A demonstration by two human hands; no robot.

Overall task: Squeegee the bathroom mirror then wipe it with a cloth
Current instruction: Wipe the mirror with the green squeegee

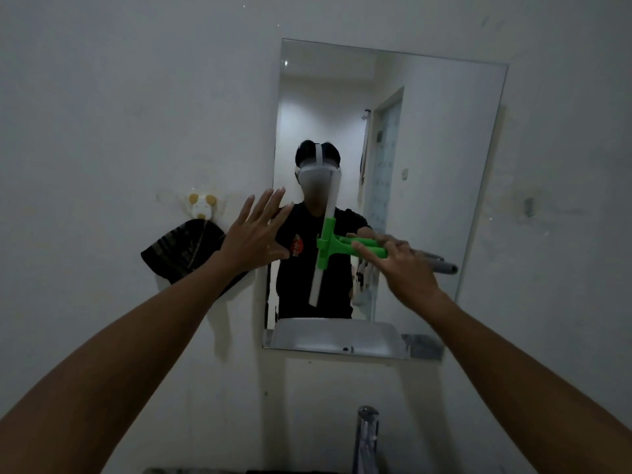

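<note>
Squeegee (330, 246), centre frame, blade upright on the mirror (444, 148): light, rigid plastic, soft blade. Your right hand (400, 268) wraps the green handle; hold there. Left hand (254, 234) spread, empty, at the mirror's left edge.

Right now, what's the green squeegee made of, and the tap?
The squeegee looks like matte green plastic, one solid molded colour, with a pale strip that may be rubber. The tap looks like shiny metal, probably chrome, since it gleams with reflections.
</note>
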